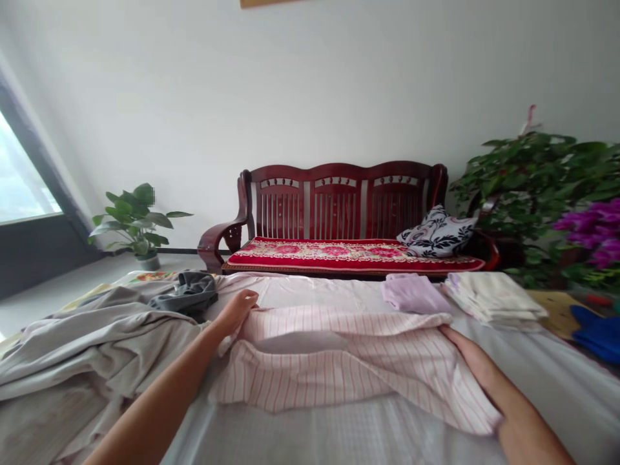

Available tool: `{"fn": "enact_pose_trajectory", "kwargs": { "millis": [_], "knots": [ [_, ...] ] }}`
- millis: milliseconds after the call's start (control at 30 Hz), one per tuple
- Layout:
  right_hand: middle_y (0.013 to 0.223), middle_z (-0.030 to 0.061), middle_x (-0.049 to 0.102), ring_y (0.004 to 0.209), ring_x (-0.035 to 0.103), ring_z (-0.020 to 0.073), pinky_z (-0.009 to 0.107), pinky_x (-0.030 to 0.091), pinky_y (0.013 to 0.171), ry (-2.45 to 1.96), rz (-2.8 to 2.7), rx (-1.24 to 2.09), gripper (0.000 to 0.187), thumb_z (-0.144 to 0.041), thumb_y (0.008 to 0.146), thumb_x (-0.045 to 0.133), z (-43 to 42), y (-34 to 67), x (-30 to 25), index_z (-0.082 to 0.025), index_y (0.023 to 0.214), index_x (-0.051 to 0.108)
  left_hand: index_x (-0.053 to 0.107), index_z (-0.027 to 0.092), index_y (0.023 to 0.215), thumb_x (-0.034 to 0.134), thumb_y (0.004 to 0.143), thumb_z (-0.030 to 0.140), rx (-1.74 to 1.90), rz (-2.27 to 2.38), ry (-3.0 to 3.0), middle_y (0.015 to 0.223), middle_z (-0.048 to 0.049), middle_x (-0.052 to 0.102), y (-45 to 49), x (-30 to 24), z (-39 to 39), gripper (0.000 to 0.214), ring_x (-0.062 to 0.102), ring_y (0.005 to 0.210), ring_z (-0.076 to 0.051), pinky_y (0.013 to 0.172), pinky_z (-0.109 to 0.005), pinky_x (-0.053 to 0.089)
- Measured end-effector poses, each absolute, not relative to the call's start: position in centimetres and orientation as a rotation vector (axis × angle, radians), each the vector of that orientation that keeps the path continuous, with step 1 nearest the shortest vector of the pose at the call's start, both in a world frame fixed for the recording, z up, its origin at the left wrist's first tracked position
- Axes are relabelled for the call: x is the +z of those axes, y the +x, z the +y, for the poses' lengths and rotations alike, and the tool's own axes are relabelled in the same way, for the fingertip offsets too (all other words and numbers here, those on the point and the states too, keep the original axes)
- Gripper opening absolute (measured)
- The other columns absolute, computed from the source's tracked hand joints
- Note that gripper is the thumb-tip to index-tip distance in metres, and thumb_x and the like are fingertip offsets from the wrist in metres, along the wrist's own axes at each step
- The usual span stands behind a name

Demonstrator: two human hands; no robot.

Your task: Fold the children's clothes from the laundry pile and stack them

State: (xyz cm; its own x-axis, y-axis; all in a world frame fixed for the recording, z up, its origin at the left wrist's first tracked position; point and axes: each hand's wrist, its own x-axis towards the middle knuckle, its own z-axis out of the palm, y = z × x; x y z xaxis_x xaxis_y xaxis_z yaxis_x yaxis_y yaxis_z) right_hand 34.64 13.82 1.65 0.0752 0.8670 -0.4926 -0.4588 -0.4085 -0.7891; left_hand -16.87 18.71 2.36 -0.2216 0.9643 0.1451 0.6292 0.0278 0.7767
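Note:
A white garment with thin pink stripes (329, 368) lies stretched sideways across the white-covered surface (271, 439), its near part loosely wrinkled. Whether it is a shirt or trousers I cannot tell. My left hand (241, 309) is closed on its far left corner. At the far right corner my right hand (460, 342) grips the cloth, its fingers mostly hidden under the fabric. Just beyond the garment sits a folded lilac cloth (415, 294), with a stack of folded cream cloth (496, 298) to its right.
A heap of grey clothes (111, 342) fills the left side, a dark grey garment (188, 294) on it. Blue cloth (598, 332) lies at the right edge. Behind stand a wooden bench (334, 200) with cushions (438, 234), a potted plant (138, 223) and leafy greenery (537, 187).

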Motion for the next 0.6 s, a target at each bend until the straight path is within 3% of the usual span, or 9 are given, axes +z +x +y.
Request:
{"fn": "enact_pose_trajectory", "kwargs": {
  "millis": [167, 300, 467, 600],
  "knots": [
    [0.089, 0.0073, 0.08, 0.084, 0.077, 0.0276, 0.036, 0.06, 0.091, -1.197, -0.433, 1.699, 0.043, -0.018, 0.082, 0.066, 13.8, 33.9, 2.0, -0.015, 0.125, 0.069, 0.066, 0.02, 0.093, 0.057, 0.083, 0.034, 1.035, 1.97, 1.872, 0.086, -0.0022, 0.069, -17.7, 1.9, 17.7, 0.019, 0.063, 0.077, -0.017, 0.073, -0.028, 0.045],
    [0.087, 0.0094, 0.08, 0.081, 0.077, 0.0274, 0.035, 0.061, 0.089, -1.24, -0.42, 1.792, 0.046, -0.012, 0.078, 0.07, 13.2, 34.4, 1.9, -0.013, 0.124, 0.07, 0.069, 0.023, 0.095, 0.057, 0.084, 0.03, 0.651, 1.782, 2.314, 0.091, -0.0019, 0.07, -17.5, 2.3, 14.7, 0.018, 0.064, 0.084, -0.019, 0.079, -0.028, 0.046],
    [0.099, 0.0129, 0.079, 0.089, 0.076, 0.0295, 0.04, 0.06, 0.09, -1.246, -0.403, 1.8, 0.048, -0.018, 0.08, 0.071, 12.7, 34.5, 1.7, -0.014, 0.128, 0.068, 0.065, 0.027, 0.121, 0.06, 0.072, 0.015, 0.151, 1.807, 2.453, 0.126, -0.0066, 0.063, -17.8, 2.3, 12.4, 0.05, 0.058, 0.117, -0.029, 0.099, -0.038, 0.043],
    [0.101, 0.0139, 0.078, 0.091, 0.076, 0.0311, 0.043, 0.059, 0.092, -1.247, -0.384, 1.768, 0.047, -0.03, 0.081, 0.072, 12.2, 33.6, 2.1, -0.015, 0.125, 0.07, 0.063, 0.023, 0.121, 0.05, 0.076, 0.008, 0.138, 1.964, 2.363, 0.131, -0.0103, 0.057, -18.1, 1.8, 13.1, 0.05, 0.061, 0.109, -0.026, 0.097, -0.039, 0.044]
  ]
}}
